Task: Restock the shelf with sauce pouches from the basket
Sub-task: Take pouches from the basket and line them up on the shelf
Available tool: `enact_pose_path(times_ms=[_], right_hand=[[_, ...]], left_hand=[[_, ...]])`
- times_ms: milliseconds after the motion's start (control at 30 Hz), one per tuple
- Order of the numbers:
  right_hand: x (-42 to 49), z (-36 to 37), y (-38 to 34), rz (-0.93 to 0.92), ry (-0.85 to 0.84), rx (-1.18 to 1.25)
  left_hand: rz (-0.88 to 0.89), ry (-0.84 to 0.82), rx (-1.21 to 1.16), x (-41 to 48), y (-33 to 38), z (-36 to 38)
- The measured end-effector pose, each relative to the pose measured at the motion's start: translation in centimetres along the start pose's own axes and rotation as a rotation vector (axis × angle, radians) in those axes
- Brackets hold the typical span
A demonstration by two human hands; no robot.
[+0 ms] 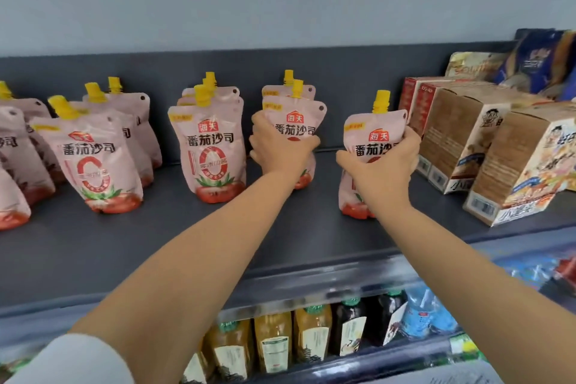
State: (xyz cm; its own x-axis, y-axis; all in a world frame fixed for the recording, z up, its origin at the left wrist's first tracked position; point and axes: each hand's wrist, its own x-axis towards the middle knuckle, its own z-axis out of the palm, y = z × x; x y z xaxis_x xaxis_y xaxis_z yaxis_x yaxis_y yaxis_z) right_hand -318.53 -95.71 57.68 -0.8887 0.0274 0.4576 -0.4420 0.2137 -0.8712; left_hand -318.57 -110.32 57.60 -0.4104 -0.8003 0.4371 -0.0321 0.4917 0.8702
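Note:
Pink tomato sauce pouches with yellow caps stand in rows on the dark grey shelf (187, 237). My left hand (280, 150) grips the front pouch (299, 121) of a short row at the middle, with a second pouch right behind it. My right hand (381, 165) holds another pouch (374, 134) upright on the shelf, just left of the cardboard boxes. More pouches stand to the left: one row (212, 146) at centre left and a further group (93, 162) near the left edge. The basket is out of view.
Brown cardboard snack boxes (486, 159) crowd the shelf's right end, with blue snack bags (536, 62) behind them. Below the shelf's front edge (280, 290), bottles of yellow and dark drinks (296, 340) stand on a lower shelf. Bare shelf surface lies in front of the pouches.

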Motion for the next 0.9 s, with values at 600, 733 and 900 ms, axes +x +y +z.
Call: enact_pose_path(times_ms=[600,733,900], right_hand=[[0.0,-1.3,3.2,0.010,-0.371,-0.325],[-0.2,-1.3,3.2,0.004,-0.355,-0.330],[-0.5,-0.5,2.7,-0.019,-0.300,-0.311]], left_hand=[[0.006,0.043,0.004,3.3,-1.5,3.8],[0.044,0.011,0.096,2.7,-1.7,3.0],[0.089,-0.092,0.173,2.1,-2.8,1.3]])
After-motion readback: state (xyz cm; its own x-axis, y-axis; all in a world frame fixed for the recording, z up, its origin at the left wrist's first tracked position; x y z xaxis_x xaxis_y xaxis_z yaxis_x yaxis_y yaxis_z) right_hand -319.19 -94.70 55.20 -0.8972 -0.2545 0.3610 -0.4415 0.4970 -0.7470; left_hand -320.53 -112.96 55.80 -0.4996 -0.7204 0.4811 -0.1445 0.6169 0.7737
